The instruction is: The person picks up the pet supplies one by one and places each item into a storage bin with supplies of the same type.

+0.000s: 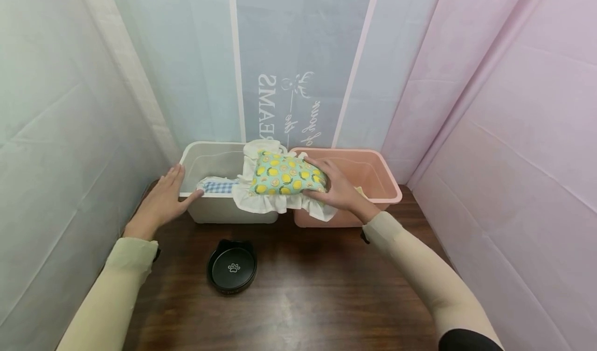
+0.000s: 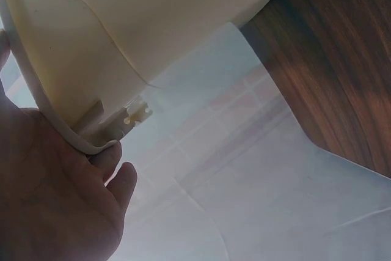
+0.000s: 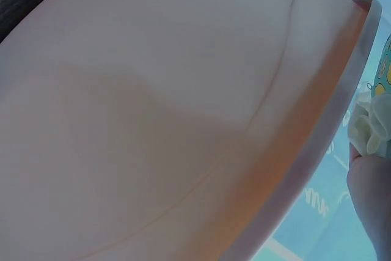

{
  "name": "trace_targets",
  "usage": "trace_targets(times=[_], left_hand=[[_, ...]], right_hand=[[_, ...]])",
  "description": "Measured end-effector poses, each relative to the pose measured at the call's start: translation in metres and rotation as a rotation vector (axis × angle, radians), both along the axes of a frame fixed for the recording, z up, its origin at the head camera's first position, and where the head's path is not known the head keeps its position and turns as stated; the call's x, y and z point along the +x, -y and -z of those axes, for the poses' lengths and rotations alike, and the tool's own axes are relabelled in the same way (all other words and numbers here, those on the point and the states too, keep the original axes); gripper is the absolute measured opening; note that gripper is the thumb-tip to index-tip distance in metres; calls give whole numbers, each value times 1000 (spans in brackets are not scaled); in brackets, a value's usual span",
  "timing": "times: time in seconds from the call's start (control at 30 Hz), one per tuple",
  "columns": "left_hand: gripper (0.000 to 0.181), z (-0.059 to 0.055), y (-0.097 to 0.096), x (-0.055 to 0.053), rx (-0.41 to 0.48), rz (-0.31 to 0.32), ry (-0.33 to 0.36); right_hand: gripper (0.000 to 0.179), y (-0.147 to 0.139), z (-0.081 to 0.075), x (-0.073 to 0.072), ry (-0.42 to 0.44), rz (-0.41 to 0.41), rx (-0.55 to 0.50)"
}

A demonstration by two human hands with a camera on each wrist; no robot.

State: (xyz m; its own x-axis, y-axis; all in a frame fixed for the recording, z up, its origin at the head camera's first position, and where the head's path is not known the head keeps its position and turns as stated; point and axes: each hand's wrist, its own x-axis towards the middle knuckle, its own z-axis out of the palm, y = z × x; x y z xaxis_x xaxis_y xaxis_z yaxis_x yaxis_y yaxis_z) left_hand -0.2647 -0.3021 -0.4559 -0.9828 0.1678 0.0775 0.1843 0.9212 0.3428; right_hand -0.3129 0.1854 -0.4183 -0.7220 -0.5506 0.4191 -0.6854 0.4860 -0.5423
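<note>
A small mint cushion (image 1: 285, 176) with a lemon print and white ruffled edge is held by my right hand (image 1: 341, 189), thumb in front and fingers behind. It hangs above the adjoining rims of a white bin (image 1: 233, 211) and a pink bin (image 1: 391, 187). My left hand (image 1: 160, 200) lies at the white bin's left front corner, fingers extended and thumb apart; the left wrist view shows that hand (image 2: 55, 181) touching the rim. Inside the white bin lies a blue-and-white checked piece (image 1: 218, 186), partly hidden. Only the cushion's ruffle (image 3: 369, 120) and edge show in the right wrist view.
A black cat-eared bowl (image 1: 232, 269) with a paw print stands on the dark wooden table (image 1: 317, 294) in front of the white bin. Something pale yellow (image 1: 360, 191) shows inside the pink bin. Fabric curtains (image 1: 303, 40) rise behind and at both sides.
</note>
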Motion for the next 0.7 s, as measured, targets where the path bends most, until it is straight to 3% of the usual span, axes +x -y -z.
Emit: trace_targets(times=[0.47,0.7], left_hand=[[110,-2,-4,1,11,-7,-7],[109,-3,-5,1,16,-1,-8]], right_hand=[[92,23,-13,-18,73,-31,5],[93,32,-11,-25,64,-40,-10]])
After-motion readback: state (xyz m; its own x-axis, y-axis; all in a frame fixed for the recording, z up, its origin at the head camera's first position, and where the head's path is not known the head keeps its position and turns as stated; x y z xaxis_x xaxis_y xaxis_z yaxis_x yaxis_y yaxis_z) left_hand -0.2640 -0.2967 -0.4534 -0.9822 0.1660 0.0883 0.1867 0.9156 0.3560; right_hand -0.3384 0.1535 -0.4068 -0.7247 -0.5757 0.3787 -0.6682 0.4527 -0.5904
